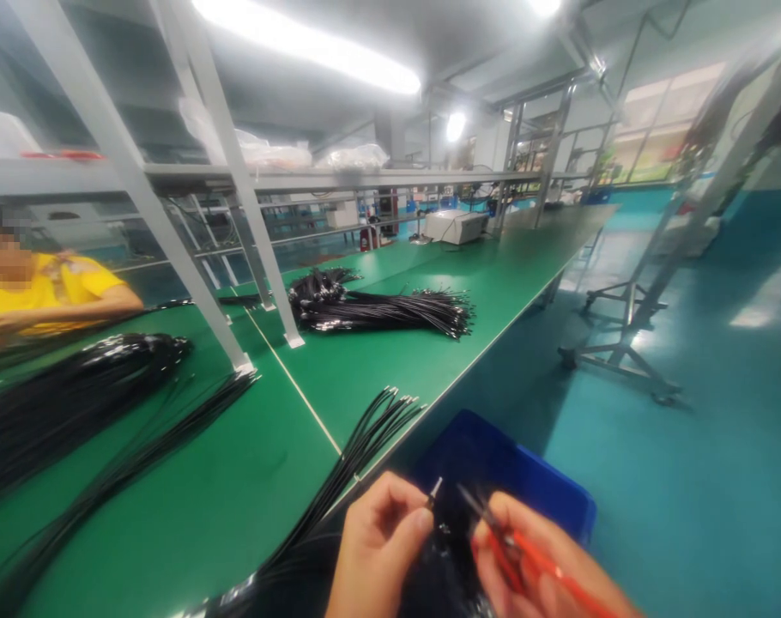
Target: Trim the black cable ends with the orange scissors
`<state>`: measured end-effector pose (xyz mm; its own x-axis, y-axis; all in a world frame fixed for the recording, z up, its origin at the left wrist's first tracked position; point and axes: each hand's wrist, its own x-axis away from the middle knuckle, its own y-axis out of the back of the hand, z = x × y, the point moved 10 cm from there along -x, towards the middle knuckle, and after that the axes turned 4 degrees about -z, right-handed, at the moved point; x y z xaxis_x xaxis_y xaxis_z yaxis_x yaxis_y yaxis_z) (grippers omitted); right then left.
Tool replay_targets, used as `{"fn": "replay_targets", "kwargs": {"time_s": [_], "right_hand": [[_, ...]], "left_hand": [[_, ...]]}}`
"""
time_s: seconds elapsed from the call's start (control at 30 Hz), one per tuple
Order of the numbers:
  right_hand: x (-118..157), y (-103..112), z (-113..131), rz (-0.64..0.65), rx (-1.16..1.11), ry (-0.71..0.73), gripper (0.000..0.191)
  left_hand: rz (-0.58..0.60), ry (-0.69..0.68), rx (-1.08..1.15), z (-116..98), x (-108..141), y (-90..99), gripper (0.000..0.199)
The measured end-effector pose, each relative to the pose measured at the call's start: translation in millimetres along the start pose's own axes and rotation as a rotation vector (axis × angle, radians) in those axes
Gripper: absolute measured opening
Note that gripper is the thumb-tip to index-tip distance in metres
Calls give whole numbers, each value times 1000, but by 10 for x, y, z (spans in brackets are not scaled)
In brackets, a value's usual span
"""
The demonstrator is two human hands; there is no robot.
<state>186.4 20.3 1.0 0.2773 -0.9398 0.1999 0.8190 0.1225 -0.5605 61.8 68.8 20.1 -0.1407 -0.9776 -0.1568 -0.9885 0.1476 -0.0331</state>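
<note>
The cable (432, 499) was dark, with a thin pale tip that stuck up and slightly right from between the thumb and finger of the left hand (381, 539). The pliers (507, 544) had narrow dark jaws and red-orange handles; they slanted in the right hand (561, 549), jaws up and left, near the tip but apart from it.

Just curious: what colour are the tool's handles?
The handles are orange-red, clearest in the head view.
</note>
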Motion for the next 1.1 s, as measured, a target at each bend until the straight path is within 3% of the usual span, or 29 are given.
{"fn": "replay_targets", "kwargs": {"time_s": [0.13, 0.23, 0.3, 0.4, 0.47, 0.53, 0.63, 0.67, 0.77, 0.87, 1.0, 1.1], "right_hand": [[36, 167, 213, -92, -111, 73, 44], [40, 240, 270, -138, -120, 99, 40], [37, 253, 311, -137, -112, 145, 41], [26, 320, 332, -170, -113, 181, 39], [9, 366, 320, -183, -124, 175, 34], [-11, 399, 289, -178, -142, 157, 29], [-16, 471, 234, -194, -171, 144, 26], [-10, 495, 215, -201, -180, 144, 26], [-3, 509, 152, -182, -182, 126, 27], [-21, 479, 143, -156, -178, 122, 29], [-64, 362, 178, -139, -164, 120, 28], [-66, 267, 184, -197, -131, 108, 18]], "left_hand": [[-70, -484, -387, -438, 169, -97, 14], [-107, -621, -476, -540, 224, -185, 17], [-46, -560, -569, -413, 159, -301, 17], [164, -269, -932, 120, 61, -508, 8], [214, -82, -1115, 431, 80, -477, 20], [240, 6, -1154, 569, 123, -416, 29], [166, 39, -1159, 485, 82, -156, 17], [90, 45, -1175, 399, 32, 4, 6], [-210, 133, -1244, 165, -108, 624, 19], [-304, 237, -1185, 163, -172, 1033, 13], [-327, 259, -976, 231, -206, 1265, 18], [-299, 221, -763, 177, -295, 1243, 12]]}}
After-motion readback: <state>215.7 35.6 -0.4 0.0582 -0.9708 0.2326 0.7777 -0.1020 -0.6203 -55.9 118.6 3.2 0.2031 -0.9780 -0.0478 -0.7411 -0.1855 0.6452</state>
